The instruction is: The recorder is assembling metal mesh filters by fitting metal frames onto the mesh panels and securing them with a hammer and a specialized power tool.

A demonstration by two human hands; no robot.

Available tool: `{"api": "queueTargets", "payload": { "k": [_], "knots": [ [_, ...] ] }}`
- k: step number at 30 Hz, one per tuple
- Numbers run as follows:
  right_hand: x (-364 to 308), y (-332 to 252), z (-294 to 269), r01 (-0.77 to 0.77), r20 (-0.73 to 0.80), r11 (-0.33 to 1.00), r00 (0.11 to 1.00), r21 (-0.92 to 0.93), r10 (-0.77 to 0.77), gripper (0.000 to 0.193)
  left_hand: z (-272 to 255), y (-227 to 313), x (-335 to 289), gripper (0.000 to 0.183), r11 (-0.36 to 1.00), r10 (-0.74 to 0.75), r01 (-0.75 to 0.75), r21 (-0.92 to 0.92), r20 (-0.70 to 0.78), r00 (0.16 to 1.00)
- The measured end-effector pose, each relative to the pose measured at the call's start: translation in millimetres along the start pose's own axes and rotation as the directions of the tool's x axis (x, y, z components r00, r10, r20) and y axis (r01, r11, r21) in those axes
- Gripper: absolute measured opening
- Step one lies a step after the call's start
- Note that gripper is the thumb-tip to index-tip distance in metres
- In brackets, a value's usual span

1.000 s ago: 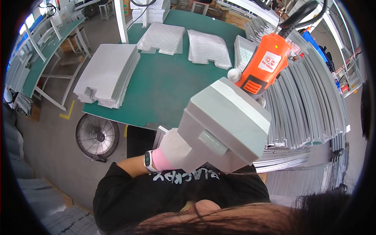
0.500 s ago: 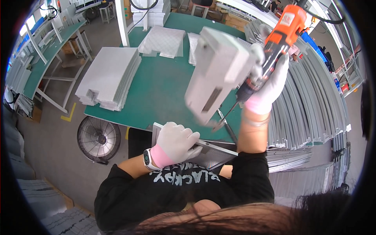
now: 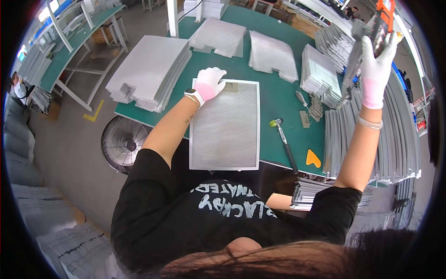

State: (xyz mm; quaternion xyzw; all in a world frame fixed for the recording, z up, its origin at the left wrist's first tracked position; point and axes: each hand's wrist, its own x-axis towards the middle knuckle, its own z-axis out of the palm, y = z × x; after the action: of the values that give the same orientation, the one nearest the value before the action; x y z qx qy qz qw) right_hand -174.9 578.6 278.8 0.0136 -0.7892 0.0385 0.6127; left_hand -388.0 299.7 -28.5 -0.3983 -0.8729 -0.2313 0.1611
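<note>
A framed mesh panel [image 3: 224, 135], silver-grey with a small cutout near its top edge, lies across the near edge of the green table. My left hand [image 3: 210, 84], in a white glove with a pink cuff, is closed on its far left corner. At the upper right, my raised right hand [image 3: 377, 65] has its thumb and fingers spread apart. Right by those fingers is an orange and black power screwdriver [image 3: 384, 21], partly cut off by the dark rim. Beside that hand, a blurred grey piece [image 3: 354, 69] cannot be made out.
Stacked mesh sheets [image 3: 151, 69] stand left on the green table [image 3: 232, 65]; more lie behind. A mallet [image 3: 283, 139], an orange scraper [image 3: 313, 158] and a small screwdriver [image 3: 301, 98] lie right of the panel. Long metal strips [image 3: 367, 149] line the right side. A fan [image 3: 125, 144] stands lower left.
The panel went from tilted near my body to flat across the table edge, my left hand moving forward with it. My right hand rose right with the power screwdriver, and its fingers opened.
</note>
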Motion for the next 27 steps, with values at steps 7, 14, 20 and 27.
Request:
{"api": "queueTargets", "payload": {
  "k": [7, 14, 20, 27],
  "knots": [
    [-41, -22, -27, -0.034, 0.123, 0.998, 0.992, -0.045, 0.039, 0.061, -42, -10, -85, 0.03, 0.969, 0.117, -0.156, -0.191, -0.2, 0.973],
    [-293, -30, -55, -0.078, 0.649, 0.942, 0.706, -0.327, 0.284, 0.054, -60, 16, -255, 0.044, 0.93, -0.285, 0.234, -0.283, -0.154, 0.946],
    [-355, -42, -58, -0.095, 0.727, 0.754, 0.209, -0.65, 0.654, 0.039, -6, 29, -350, 0.048, 0.254, -0.374, 0.541, -0.802, 0.434, 0.82],
    [-296, -90, 67, -0.574, 0.871, 0.813, 0.442, 0.091, 0.214, 0.05, -4, 47, -338, 0.065, -0.013, -0.33, 0.627, -0.779, 0.595, 0.733]
  ]
}}
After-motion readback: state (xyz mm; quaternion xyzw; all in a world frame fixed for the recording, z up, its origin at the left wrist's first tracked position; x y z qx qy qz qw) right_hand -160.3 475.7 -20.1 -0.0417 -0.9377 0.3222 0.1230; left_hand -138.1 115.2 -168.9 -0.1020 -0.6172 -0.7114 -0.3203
